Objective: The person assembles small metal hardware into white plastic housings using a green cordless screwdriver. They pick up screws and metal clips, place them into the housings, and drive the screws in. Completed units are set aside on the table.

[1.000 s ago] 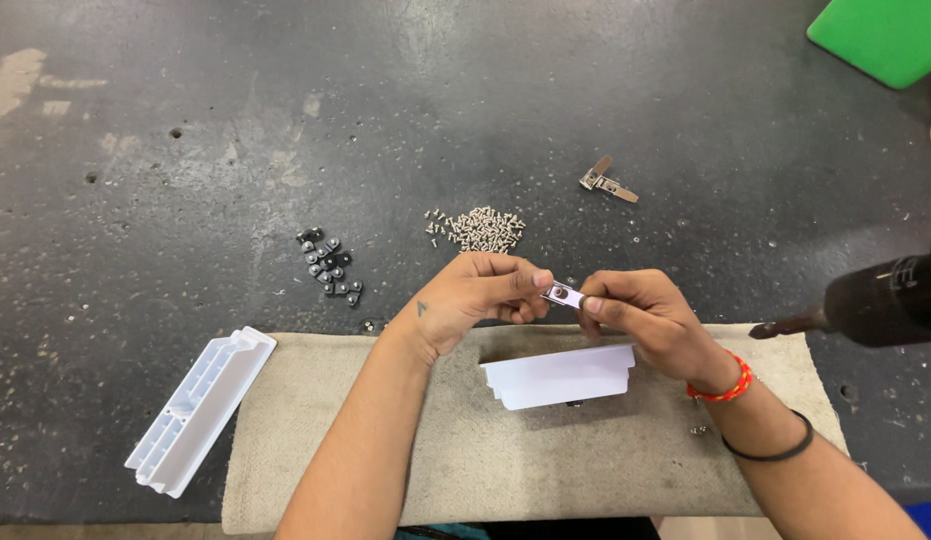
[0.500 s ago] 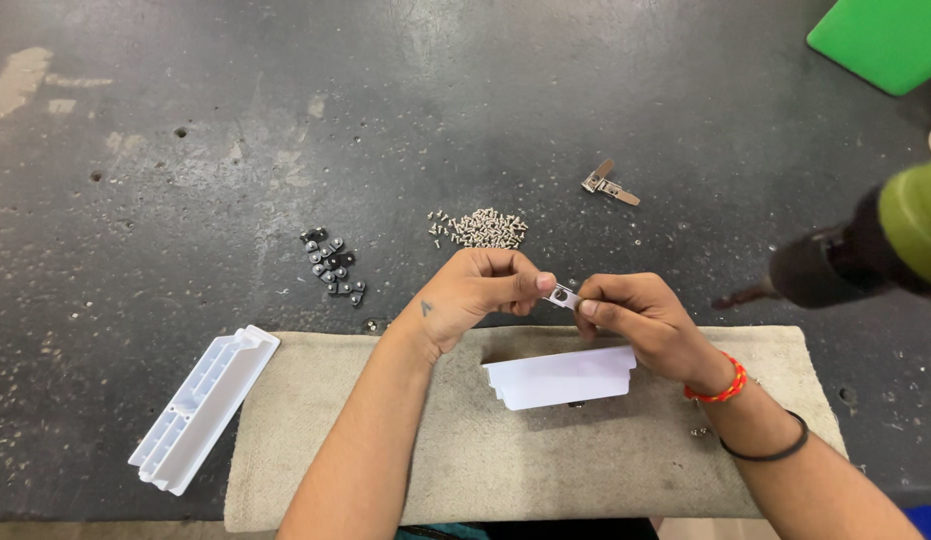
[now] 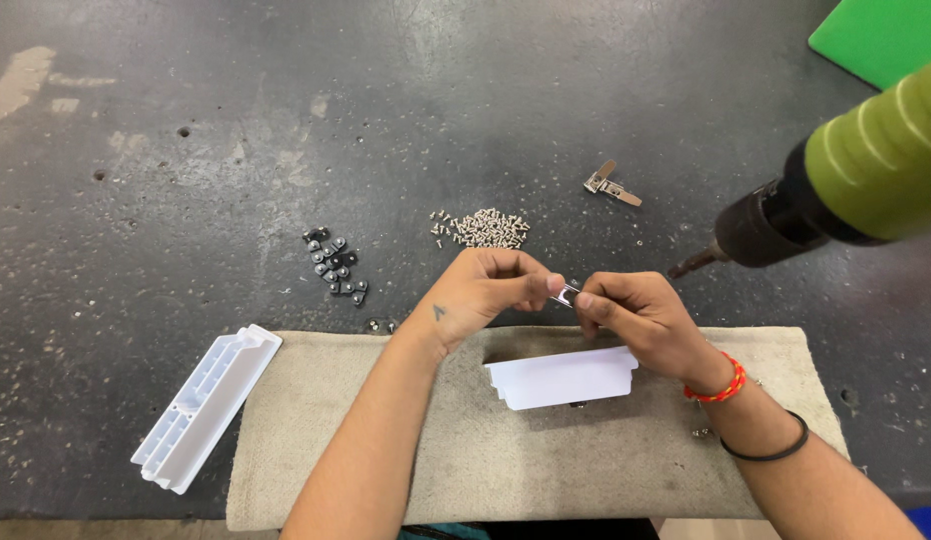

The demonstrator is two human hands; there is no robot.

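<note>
Both hands meet over the near middle of the tabletop (image 3: pixel 586 90). The left hand (image 3: pixel 491 290) and right hand (image 3: pixel 636 315) each pinch one end of a small metal clip (image 3: pixel 565 295), so both grips are closed on it, fingertips almost touching. The clip is held in the air, just above the far edge of the beige cloth (image 3: pixel 366 440).

Just under the hands lies a white plastic block (image 3: pixel 561 378) on the cloth. A second, longer white plastic piece (image 3: pixel 206 405) lies at the near left, half off the cloth's left edge.

Beyond the hands: a heap of silver screws (image 3: pixel 486 228), a scatter of small black parts (image 3: pixel 336 265) to its left, and a spare metal clasp (image 3: pixel 613 186) further right.

From the right a power drill (image 3: pixel 856 170) with a yellow-green body reaches in, its bit (image 3: pixel 691 265) pointing down and left, near our right hand. We cannot tell who holds it or whether it is turning.

Risks, as we judge them:
- The clip is tiny and held only by fingertips; a slip would drop it on the cloth or among the loose screws, where it would be hard to pick out.
- The drill bit is near our knuckles; a sideways move of either could bring a nick.
- A forearm sweeping across could nudge the white block off its place, or scatter the screw heap.
- The long piece at the left could tip off the cloth if the cloth is tugged.
</note>
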